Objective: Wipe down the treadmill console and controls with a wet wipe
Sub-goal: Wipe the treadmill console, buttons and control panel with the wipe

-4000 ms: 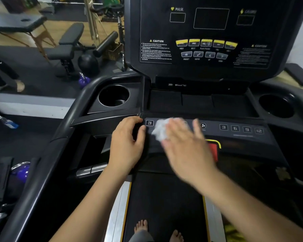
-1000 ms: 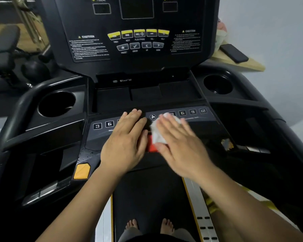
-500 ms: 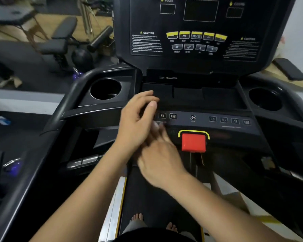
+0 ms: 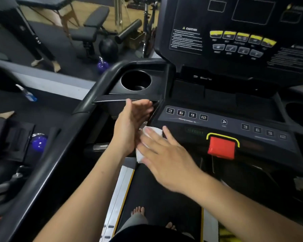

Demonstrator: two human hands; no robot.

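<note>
Wet wipe has reappeared between left hand and right hand.

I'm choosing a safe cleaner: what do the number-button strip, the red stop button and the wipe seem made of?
Number-button strip: probably matte dark plastic or a membrane overlay; flat, printed numerals, little glare.
Red stop button: likely moulded plastic, slightly glossy, with soft highlights.
Wipe: thin white nonwoven or paper, folding limply under the right hand.
</note>
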